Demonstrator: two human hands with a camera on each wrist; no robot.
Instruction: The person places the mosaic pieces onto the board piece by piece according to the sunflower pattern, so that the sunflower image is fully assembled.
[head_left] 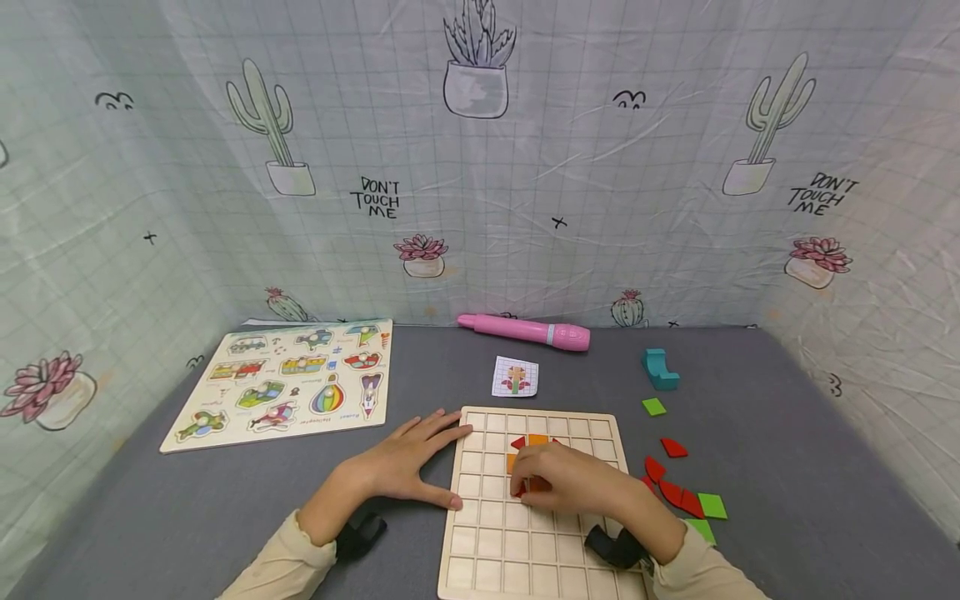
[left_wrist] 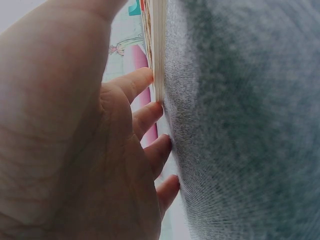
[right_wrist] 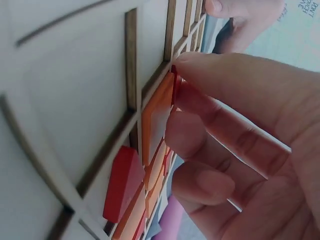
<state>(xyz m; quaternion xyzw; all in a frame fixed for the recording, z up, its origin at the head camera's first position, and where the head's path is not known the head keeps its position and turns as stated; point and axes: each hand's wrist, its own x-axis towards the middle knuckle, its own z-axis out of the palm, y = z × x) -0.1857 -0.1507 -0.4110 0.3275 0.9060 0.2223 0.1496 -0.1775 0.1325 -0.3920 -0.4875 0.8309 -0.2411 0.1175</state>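
Vehicle puzzle board (head_left: 281,385): far left on the grey table (head_left: 787,433), well apart from both hands; not in use.

Left hand (head_left: 408,462): flat on the table, fingers straight and spread, holding nothing. Fingertips touch the left edge of the grid board (head_left: 525,550); the left wrist view shows fingers (left_wrist: 137,82) laid against the board's thin side (left_wrist: 159,50). It steadies; it does not grip.

Pink pen (head_left: 525,331): lies at the back of the table, long axis running left to right, behind the grid board.

Pattern card (head_left: 515,376): small printed card, just behind the grid board's rear edge.

Grid board, position: directly in front of the person, between the two hands' wrists; long axis runs away from the body.

Orange and red pieces (head_left: 534,442): seated in the upper middle cells of the grid board, partly hidden under the right hand.

Right hand (head_left: 562,479): curled over those cells, fingers bent. The right wrist view shows fingertips (right_wrist: 200,135) pressed to a thin red piece (right_wrist: 173,85) standing on edge against an orange piece (right_wrist: 157,112); it pinches that red piece.

Key relation: the red piece lies directly beneath the right hand's fingertips, toward the board's centre; the right hand is nearer by far, the left only at the board's edge.

Loose pieces (head_left: 678,496): red and green, on the table just right of the grid board, near the right forearm.

Teal block (head_left: 658,370): back right, apart from the rest.
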